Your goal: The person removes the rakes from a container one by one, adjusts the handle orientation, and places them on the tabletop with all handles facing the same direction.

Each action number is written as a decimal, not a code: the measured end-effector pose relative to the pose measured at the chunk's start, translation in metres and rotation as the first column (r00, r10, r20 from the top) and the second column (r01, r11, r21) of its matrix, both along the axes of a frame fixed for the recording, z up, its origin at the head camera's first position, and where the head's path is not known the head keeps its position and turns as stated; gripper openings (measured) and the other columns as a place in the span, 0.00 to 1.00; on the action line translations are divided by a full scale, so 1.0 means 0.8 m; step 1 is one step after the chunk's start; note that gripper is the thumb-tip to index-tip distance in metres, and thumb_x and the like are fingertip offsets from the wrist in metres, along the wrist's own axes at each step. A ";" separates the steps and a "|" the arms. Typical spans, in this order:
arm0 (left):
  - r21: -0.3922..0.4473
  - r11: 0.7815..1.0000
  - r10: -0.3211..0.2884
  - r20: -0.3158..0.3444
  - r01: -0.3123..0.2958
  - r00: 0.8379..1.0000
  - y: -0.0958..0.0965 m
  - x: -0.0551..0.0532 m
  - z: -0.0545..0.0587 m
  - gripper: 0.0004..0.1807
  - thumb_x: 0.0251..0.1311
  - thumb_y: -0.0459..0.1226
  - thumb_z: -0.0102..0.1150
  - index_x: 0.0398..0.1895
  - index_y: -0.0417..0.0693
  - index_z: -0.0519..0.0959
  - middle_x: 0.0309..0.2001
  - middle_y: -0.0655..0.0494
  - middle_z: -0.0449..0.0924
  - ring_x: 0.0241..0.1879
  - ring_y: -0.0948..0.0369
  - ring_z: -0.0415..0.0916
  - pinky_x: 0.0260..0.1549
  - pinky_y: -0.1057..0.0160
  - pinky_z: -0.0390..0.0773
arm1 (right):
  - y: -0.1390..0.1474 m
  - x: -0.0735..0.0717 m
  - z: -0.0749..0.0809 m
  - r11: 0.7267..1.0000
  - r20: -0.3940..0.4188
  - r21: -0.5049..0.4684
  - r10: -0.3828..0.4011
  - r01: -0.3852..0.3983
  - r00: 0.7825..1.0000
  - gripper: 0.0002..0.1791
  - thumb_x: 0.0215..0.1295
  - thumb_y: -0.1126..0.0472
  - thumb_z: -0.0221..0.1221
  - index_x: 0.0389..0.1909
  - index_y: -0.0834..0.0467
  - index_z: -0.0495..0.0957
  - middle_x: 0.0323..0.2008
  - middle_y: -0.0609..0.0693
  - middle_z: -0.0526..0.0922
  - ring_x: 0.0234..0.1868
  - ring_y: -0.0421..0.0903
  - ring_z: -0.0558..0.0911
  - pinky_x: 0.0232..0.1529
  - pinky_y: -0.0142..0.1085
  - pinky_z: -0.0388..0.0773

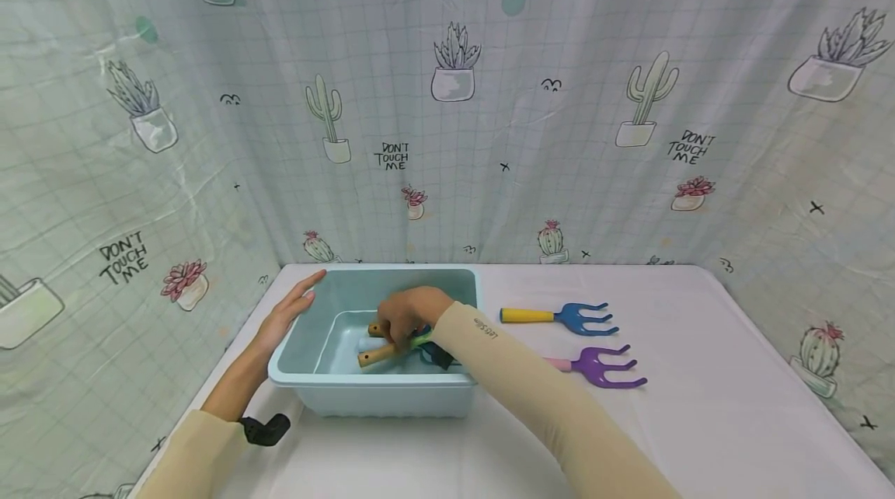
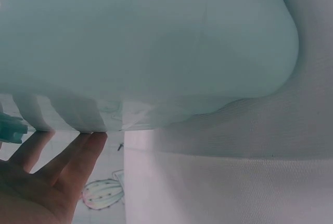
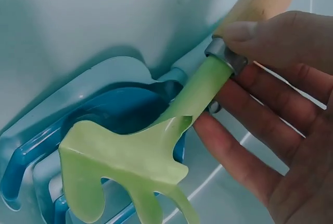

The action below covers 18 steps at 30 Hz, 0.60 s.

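A light blue plastic basin point(image 1: 370, 380) stands on the table. My left hand point(image 1: 285, 312) touches its left side, with straight fingers at the wall. Inside the basin, my right hand point(image 1: 409, 314) holds a green hand rake point(image 3: 125, 156) where the wooden handle point(image 3: 260, 2) meets the metal collar, the thumb on top. Under the green rake lie a blue rake point(image 3: 125, 101) and a pale blue rake point(image 3: 106, 73), partly hidden by it. The end of another wooden handle point(image 1: 375, 329) shows beside the right hand in the head view.
Right of the basin lie a blue hand rake with a yellow handle point(image 1: 526, 315) and a purple rake point(image 1: 604, 367) with a pink handle, partly behind my right sleeve. A curtain point(image 1: 454, 172) printed with cacti hangs behind the white table point(image 1: 699, 421).
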<state>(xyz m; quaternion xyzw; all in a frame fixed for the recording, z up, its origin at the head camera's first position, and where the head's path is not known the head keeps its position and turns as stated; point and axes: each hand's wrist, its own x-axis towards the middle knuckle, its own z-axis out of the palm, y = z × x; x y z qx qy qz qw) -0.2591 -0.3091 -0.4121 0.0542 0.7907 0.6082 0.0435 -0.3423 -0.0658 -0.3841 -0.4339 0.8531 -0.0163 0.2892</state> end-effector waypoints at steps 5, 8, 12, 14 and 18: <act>-0.003 1.000 0.006 0.005 -0.006 1.000 0.000 0.000 0.000 0.33 0.83 0.54 0.30 0.86 0.61 0.43 0.85 0.45 0.41 0.81 0.39 0.48 0.69 0.40 0.67 | 0.000 -0.003 0.001 1.000 0.031 -0.026 0.000 0.000 1.000 0.06 0.65 0.66 0.65 0.37 0.50 0.84 0.38 0.45 0.82 0.37 0.41 0.78 0.35 0.34 0.80; -0.003 1.000 0.010 0.001 -0.010 1.000 0.000 0.000 0.000 0.33 0.83 0.54 0.30 0.86 0.61 0.43 0.85 0.46 0.41 0.82 0.39 0.47 0.69 0.40 0.67 | 0.000 -0.006 0.001 0.998 0.072 -0.060 -0.009 0.013 0.997 0.09 0.66 0.68 0.63 0.39 0.50 0.83 0.39 0.45 0.80 0.36 0.42 0.76 0.33 0.34 0.78; -0.010 1.000 0.007 -0.004 -0.007 1.000 0.000 0.000 -0.001 0.33 0.83 0.53 0.31 0.86 0.61 0.43 0.85 0.46 0.41 0.82 0.38 0.47 0.70 0.37 0.66 | 0.000 -0.009 0.000 0.994 0.109 -0.098 -0.031 0.041 0.994 0.18 0.65 0.70 0.61 0.51 0.48 0.84 0.43 0.46 0.78 0.37 0.42 0.74 0.33 0.34 0.75; -0.016 1.000 0.007 -0.005 -0.007 1.000 0.000 0.000 -0.001 0.33 0.83 0.54 0.31 0.86 0.61 0.43 0.85 0.45 0.41 0.81 0.37 0.46 0.70 0.37 0.65 | -0.001 -0.010 -0.001 0.993 0.084 -0.106 -0.036 0.045 0.996 0.23 0.65 0.70 0.60 0.56 0.45 0.84 0.45 0.45 0.77 0.38 0.42 0.74 0.33 0.34 0.75; -0.020 1.000 0.004 -0.013 -0.005 1.000 0.001 0.000 -0.001 0.33 0.83 0.53 0.30 0.86 0.60 0.43 0.85 0.45 0.40 0.82 0.37 0.45 0.70 0.36 0.63 | -0.004 -0.012 0.000 0.992 0.016 -0.127 -0.025 0.027 1.000 0.23 0.63 0.69 0.61 0.55 0.45 0.85 0.44 0.45 0.79 0.37 0.42 0.74 0.32 0.33 0.72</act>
